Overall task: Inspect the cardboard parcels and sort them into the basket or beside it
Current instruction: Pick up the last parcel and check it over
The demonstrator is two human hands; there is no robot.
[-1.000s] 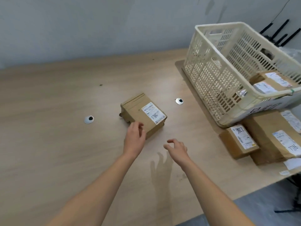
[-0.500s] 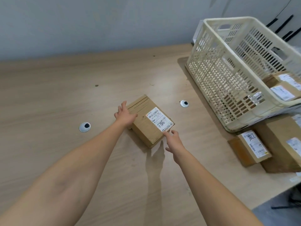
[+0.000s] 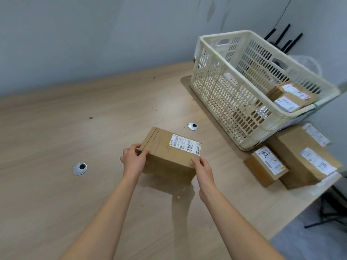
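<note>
Parcel point(image 3: 165, 156) in both hands, mid-table, in front of me and left of the basket point(image 3: 221, 94). My left hand point(image 3: 134, 159) grips its near left corner, fingers curled round the edge. My right hand point(image 3: 203, 169) grips the near right corner, thumb on the top edge. There is a shadow under the near face; I cannot tell whether the far edge touches the table point(image 3: 56, 137).

Label point(image 3: 185, 145) on top: white, orange trim, barcode, handwritten digits that look like "7386". The print is too small to read.

The basket is cream slotted plastic, at the table's right. Inside it, at the near end, are two labelled parcels point(image 3: 293, 96); their writing is illegible.

Beside the basket, on the near side, are a small parcel point(image 3: 265, 166) and a large parcel point(image 3: 304, 156), touching. Both have white labels with handwritten digits I cannot read with certainty.

The table is pale wood-grain with two metal grommets point(image 3: 80, 168), point(image 3: 192, 126). The wall point(image 3: 93, 34) is grey. Black antennas point(image 3: 281, 36) stand behind the basket. Grey floor point(image 3: 309, 241) shows at the lower right.
</note>
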